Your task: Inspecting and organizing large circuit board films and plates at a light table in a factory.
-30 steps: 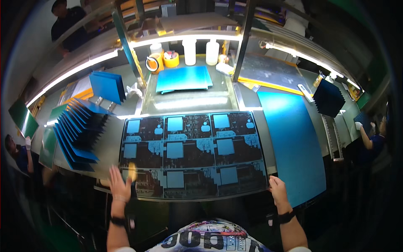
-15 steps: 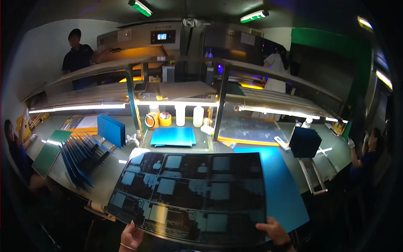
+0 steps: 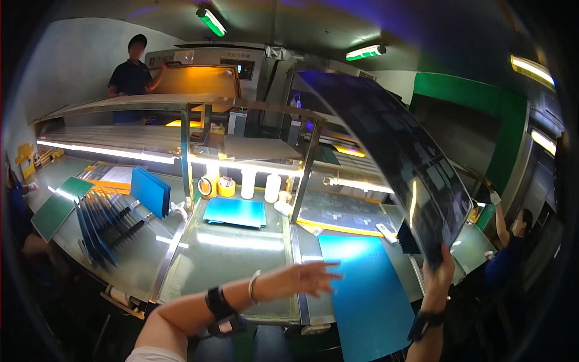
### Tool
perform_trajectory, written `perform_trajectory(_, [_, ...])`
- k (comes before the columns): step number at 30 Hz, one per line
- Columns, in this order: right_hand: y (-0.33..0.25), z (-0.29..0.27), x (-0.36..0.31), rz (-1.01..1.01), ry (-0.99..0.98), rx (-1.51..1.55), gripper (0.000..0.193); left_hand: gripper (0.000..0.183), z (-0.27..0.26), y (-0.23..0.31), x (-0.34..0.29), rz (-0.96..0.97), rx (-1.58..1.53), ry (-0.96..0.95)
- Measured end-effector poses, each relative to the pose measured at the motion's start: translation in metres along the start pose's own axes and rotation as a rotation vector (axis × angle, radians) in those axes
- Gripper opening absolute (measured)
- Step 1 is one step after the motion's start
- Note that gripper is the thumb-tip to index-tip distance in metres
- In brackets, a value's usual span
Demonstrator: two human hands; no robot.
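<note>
My right hand (image 3: 440, 268) grips the lower end of a large dark glossy film sheet (image 3: 401, 142) with a patterned grid of blocks. The sheet is raised and steeply tilted at the right, reaching up past the shelf. My left hand (image 3: 313, 279) holds nothing, its fingers apart, over the left edge of a large blue panel (image 3: 368, 301). That panel lies on the bench and overhangs its front edge. To its left is the bare glass top (image 3: 235, 277) of the bench, with a small stack of blue panels (image 3: 235, 213) at its far side.
Blue panels stand in a rack (image 3: 105, 226) at the left, beside a green board (image 3: 60, 208). A dark sheet with a yellow border (image 3: 341, 212) lies behind the large blue panel. White bottles (image 3: 272, 188) stand under the lit shelf. A person (image 3: 129, 78) works behind it; another (image 3: 509, 241) is at the right.
The film sheet, held low in both hands before, has swung up and to the right in my right hand. My left hand has let go of it and now reaches rightward.
</note>
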State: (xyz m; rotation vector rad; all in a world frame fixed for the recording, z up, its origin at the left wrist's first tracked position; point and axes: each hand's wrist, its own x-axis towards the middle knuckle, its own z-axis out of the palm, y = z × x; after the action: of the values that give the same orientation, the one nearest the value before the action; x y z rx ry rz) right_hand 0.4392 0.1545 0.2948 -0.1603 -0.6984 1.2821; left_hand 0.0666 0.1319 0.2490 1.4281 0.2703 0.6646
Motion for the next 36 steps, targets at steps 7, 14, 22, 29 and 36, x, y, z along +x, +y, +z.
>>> perform_trajectory(7, [0.020,-0.037,0.259,-0.069,-0.006,-0.158,0.021,0.047,-0.001,-0.095,-0.073,-0.354,-0.057,0.131])
perform_trajectory(14, [0.087,0.032,0.291,0.165,-0.107,-0.306,0.037,0.048,0.002,-0.139,-0.126,-0.494,-0.189,0.346])
perform_trajectory(22, [-0.006,-0.057,0.045,0.084,-0.301,-1.877,0.028,0.032,0.033,-0.146,-0.143,-0.409,-0.325,0.574])
perform_trajectory(29, [-0.073,-0.262,-0.288,0.585,1.244,-1.335,0.048,0.038,0.046,-0.154,-0.133,-0.553,-0.363,0.468])
perform_trajectory(36, [0.062,-0.195,-0.263,0.226,0.850,-0.080,0.040,0.037,0.062,-0.167,-0.116,-0.510,-0.317,0.481])
